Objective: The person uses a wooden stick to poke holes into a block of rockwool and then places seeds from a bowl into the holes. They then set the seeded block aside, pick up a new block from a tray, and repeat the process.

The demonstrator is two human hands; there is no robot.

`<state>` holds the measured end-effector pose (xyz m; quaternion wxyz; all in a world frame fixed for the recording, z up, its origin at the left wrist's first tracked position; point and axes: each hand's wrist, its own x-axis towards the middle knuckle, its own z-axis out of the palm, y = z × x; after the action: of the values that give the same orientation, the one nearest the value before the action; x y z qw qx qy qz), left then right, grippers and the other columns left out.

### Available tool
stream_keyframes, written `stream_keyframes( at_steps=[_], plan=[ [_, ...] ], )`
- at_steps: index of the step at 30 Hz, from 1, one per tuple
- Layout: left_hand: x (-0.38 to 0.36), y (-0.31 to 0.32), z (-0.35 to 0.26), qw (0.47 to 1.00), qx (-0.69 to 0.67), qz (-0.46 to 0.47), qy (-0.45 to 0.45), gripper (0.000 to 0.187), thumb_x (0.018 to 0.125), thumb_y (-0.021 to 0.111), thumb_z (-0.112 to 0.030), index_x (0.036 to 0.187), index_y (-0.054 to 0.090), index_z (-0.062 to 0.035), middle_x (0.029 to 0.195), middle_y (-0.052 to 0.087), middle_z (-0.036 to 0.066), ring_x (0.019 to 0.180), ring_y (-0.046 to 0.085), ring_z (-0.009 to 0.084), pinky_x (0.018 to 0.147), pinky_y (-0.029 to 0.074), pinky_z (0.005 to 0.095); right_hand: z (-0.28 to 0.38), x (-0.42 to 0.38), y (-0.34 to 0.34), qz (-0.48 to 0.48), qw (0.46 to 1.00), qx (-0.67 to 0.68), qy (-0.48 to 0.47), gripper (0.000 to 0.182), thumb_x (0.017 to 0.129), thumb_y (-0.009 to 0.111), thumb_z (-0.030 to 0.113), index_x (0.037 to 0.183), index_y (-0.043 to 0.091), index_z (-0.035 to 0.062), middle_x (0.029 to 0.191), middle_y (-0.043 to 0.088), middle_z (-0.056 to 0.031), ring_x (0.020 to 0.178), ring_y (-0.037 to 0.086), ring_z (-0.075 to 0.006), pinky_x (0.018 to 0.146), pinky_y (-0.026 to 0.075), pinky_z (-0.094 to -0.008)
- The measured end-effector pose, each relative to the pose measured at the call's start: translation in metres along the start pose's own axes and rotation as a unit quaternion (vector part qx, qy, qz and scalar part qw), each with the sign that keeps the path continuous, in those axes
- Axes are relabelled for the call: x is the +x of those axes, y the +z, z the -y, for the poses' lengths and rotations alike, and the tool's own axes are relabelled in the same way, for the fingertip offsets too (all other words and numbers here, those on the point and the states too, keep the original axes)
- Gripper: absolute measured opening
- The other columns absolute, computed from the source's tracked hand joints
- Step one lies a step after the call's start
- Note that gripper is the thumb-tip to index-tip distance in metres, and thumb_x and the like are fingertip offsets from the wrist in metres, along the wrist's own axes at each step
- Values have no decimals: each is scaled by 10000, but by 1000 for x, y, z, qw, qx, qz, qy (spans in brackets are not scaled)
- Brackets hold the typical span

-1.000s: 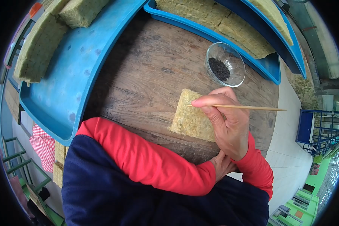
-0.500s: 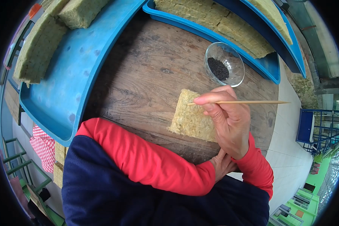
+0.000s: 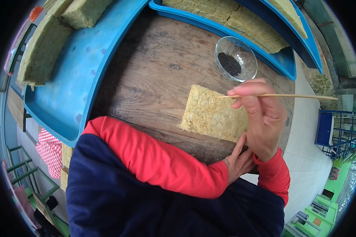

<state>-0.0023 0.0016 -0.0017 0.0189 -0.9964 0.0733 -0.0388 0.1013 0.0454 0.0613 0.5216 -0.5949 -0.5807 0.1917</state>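
The right hand (image 3: 263,118) is pinching a thin wooden stick (image 3: 281,95) in a closed grip, its tip hovering over the far right edge of the yellowish fibrous slab (image 3: 211,113) lying on the round wooden bench (image 3: 154,75). The left hand (image 3: 238,162) is touching the slab's near right corner, fingers loosely extended, holding nothing. A small glass bowl of black seeds (image 3: 235,59) is sitting just beyond.

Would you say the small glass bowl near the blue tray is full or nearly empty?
Nearly empty. The glass bowl holds only a small dark heap of seeds at its bottom, with clear glass showing all around it.
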Motion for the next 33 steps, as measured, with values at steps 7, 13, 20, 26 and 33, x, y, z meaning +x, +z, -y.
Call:
stream_keyframes(
  at_steps=[7,13,20,26,33],
  plan=[
    [-6,-10,3,996,44,-64,50,559,925,364,-355,1449,314,-169,1465,344,82,1387,243,318,1088,171,666,6,-36,-52,-137,989,16,60,252,961,521,129,1173,567,0,833,577,-50,685,517,-73,615,424,-202],
    [-8,-3,-4,971,-44,-132,195,508,910,407,-310,1361,436,-78,1393,427,154,1365,300,321,1101,156,649,-2,-91,-80,-144,946,-216,194,316,924,538,58,1239,552,36,681,492,18,593,435,-60,553,367,-205],
    [-8,3,-9,936,-92,-169,295,453,886,447,-286,1229,548,-9,1300,511,175,1311,387,322,1098,162,650,-15,-128,-69,-185,919,-278,208,392,893,555,4,1280,526,57,640,469,5,567,411,-71,536,358,-219],
    [-2,-2,-4,920,-131,-255,269,374,855,487,-268,1128,611,-45,1191,581,123,1230,477,281,1086,259,589,-7,-115,-62,-253,924,-214,190,380,896,549,0,1272,517,46,637,470,6,564,427,-62,520,364,-225],
    [-54,-43,46,925,-186,-326,-54,323,769,632,-184,1074,656,-81,1085,625,105,1074,590,264,1004,388,489,-5,-122,-72,-119,923,-279,235,288,909,531,3,1195,537,36,645,500,2,564,433,-55,514,361,-217]
  ],
)
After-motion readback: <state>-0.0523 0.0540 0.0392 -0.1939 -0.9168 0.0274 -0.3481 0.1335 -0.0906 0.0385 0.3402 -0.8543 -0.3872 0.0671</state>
